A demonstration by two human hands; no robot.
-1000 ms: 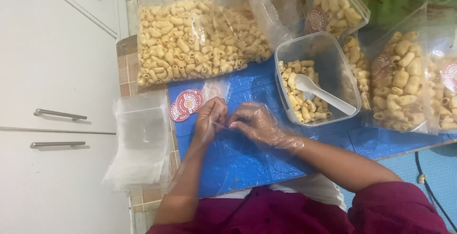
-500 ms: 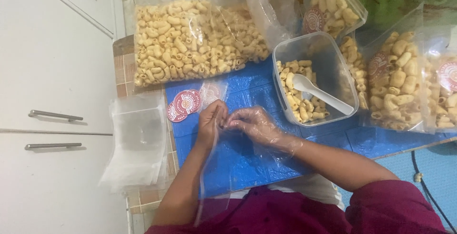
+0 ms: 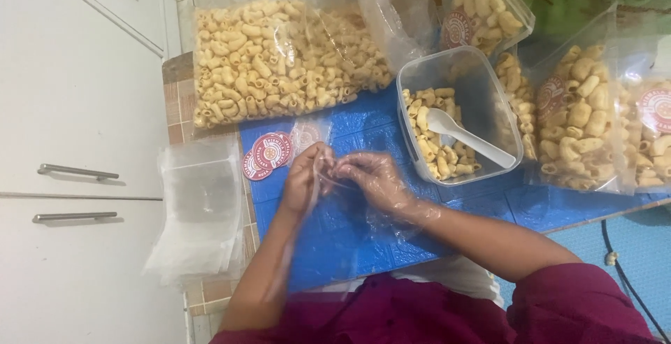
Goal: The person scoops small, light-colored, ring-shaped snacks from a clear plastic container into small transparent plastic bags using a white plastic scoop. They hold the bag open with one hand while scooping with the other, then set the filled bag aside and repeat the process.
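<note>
My left hand and my right hand meet over a blue mat, both pinching the top of a thin clear plastic bag that hangs down toward me. The right hand wears a loose clear plastic glove. Round red stickers lie just left of my left hand. A clear plastic tub with yellow elbow-shaped crackers and a white spoon stands to the right of my hands.
A big clear bag of the same crackers lies at the back. Several filled small packs with round red labels lie at the right. A stack of empty clear bags rests at the left, beside white cabinet doors.
My hands stay together on the thin bag, with small finger movements at its top. The view has shifted slightly; nothing else has moved.
</note>
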